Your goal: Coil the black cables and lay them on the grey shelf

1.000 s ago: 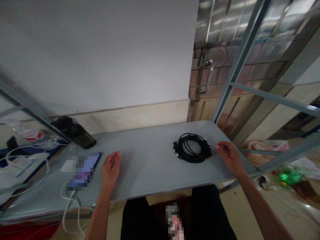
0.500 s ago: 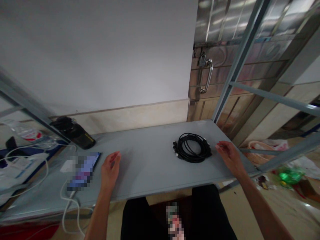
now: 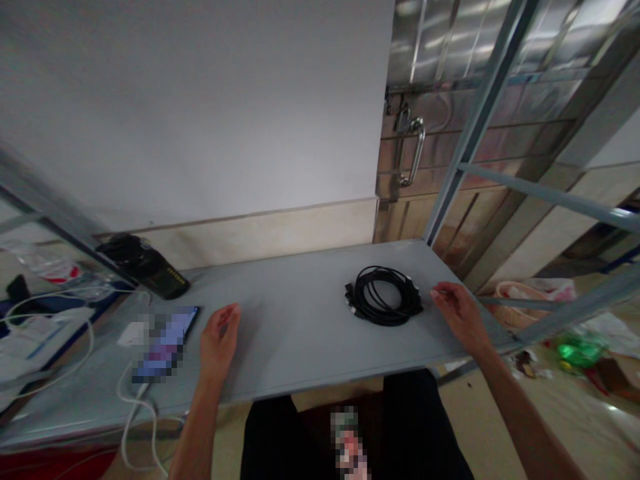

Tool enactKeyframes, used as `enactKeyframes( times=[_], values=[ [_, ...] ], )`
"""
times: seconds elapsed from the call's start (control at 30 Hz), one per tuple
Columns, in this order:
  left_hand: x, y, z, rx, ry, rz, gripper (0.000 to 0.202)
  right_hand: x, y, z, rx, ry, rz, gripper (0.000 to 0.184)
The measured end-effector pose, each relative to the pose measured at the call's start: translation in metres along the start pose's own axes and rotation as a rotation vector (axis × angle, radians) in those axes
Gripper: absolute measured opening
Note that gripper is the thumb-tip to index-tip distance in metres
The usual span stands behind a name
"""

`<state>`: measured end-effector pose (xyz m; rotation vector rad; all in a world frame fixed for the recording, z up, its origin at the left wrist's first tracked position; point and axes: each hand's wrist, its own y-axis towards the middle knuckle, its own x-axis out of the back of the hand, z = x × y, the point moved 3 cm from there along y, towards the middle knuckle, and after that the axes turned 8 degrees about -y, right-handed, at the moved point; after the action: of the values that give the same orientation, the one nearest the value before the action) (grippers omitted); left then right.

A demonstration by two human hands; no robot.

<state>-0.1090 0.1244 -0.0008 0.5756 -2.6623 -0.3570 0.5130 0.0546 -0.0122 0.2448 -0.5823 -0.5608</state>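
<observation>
A coil of black cable (image 3: 364, 313) with several plugs at its left side lies on the grey tabletop (image 3: 295, 320). Just to its right is my right hand (image 3: 457, 313), fingers loosely bent and holding nothing; its fingertips are close to the coil but look apart from it. My left hand (image 3: 219, 340) is over the left part of the table, near a phone (image 3: 167, 343) with a blurred screen. Its fingers curve loosely toward the thumb with a gap between, and nothing is in them. A white charging cable (image 3: 140, 401) runs from the phone over the front edge.
At the back left a black bottle (image 3: 150, 267) leans on its side near the wall. Grey metal posts (image 3: 475, 140) frame the table on both sides. Papers (image 3: 40, 340) and a clear plastic bottle (image 3: 55, 263) are at the far left; a basket (image 3: 515, 303) stands right.
My hands and the coil keep nearly the same places. The left side of the view has shifted very slightly left.
</observation>
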Motion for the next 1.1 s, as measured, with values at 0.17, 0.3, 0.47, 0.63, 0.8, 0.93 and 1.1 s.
enactKeyframes(
  times=[0.17,0.3,0.47,0.63,0.8,0.93,1.1],
  values=[
    [-0.0002,0.0004,0.0009,-0.002,-0.013,-0.006,0.056,0.0003,0.0003,-0.0024,-0.001,-0.002,-0.001,0.062],
    [0.0002,-0.0001,-0.0012,-0.003,-0.003,-0.002,0.056,0.0002,0.0003,-0.0021,-0.009,0.003,0.0,0.062],
    [0.0,-0.001,-0.0025,0.002,-0.012,0.004,0.056,0.0,-0.0003,-0.0001,-0.015,-0.007,-0.012,0.065],
    [-0.0004,-0.0005,-0.0015,0.017,-0.021,-0.003,0.057,-0.0001,-0.0006,0.0011,-0.018,0.0,-0.007,0.063],
    [0.0001,-0.0009,-0.0024,0.021,-0.017,0.005,0.058,-0.0008,0.0003,-0.0016,-0.026,0.001,-0.005,0.063],
    [-0.0002,-0.0009,-0.0022,0.023,-0.003,0.012,0.056,-0.0006,0.0005,-0.0018,-0.009,-0.009,-0.002,0.063],
    [-0.0003,-0.0005,-0.0018,0.012,-0.008,0.003,0.057,0.0,-0.0001,0.0016,-0.003,-0.01,-0.006,0.066]
  ],
)
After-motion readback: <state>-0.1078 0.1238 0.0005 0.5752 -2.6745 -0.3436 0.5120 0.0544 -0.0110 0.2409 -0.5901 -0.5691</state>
